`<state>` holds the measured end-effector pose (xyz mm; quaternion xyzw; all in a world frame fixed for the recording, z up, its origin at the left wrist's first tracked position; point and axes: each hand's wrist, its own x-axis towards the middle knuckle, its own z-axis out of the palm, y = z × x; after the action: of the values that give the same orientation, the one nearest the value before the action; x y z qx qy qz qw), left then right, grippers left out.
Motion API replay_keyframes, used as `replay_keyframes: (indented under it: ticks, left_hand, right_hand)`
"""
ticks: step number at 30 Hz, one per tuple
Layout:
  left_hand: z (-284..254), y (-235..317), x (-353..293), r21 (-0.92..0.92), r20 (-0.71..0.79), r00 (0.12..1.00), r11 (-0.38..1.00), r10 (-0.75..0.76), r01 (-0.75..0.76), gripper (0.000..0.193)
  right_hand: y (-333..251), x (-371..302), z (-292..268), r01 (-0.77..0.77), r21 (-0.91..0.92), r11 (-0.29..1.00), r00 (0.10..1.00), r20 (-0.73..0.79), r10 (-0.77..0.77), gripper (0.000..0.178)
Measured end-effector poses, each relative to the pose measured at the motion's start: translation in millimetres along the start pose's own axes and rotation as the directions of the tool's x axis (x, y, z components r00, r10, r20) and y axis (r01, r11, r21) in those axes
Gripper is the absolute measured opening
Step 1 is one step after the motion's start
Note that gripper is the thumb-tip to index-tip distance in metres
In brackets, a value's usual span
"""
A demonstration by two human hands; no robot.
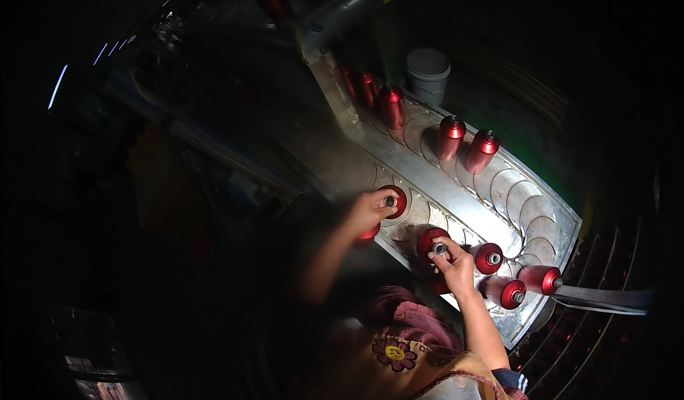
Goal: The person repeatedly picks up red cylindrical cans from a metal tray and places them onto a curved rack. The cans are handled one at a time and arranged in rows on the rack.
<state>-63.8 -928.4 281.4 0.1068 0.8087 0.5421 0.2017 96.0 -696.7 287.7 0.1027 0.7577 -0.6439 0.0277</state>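
Note:
My left hand (370, 209) is closed, its fingers and thumb pinching the neck of a glossy red metal bottle (400, 199) on the conveyor. Another red bottle (369, 233) shows partly below that hand. Closer to my body, my right hand (456, 266) grips the bare neck of a second red bottle (427, 239). Part of one more bottle lies under the right hand, mostly hidden by it. To the right of this hand are a bottle (487, 258) and, nearer the conveyor's edge, a bottle (511, 293).
A conveyor (507, 190) of overlapping crescent plates loops around a bright metal centre strip (456, 193). Several red bottles (452, 137) stand along its far run. One bottle (541, 279) is by a clear strip (605, 298) at the right end. Behind stands a white bucket (428, 72).

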Motion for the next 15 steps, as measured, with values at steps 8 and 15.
replay_keyframes:
  ticks: [8, 15]
  left_hand:
    - [-10.7, -17.0, 45.7, 0.038, 0.306, 0.951, 0.997, 0.05, -0.064, 0.029]
    - [-34.1, 57.0, 41.4, -0.209, 0.074, 0.996, 0.977, 0.049, -0.033, 0.032]
  right_hand:
    - [7.6, 45.0, 4.2, -0.187, -0.088, 0.978, 0.982, -0.01, 0.187, 0.045]
    - [49.4, 1.9, -53.1, 0.043, -0.087, 0.995, 0.895, -0.439, -0.077, 0.036]
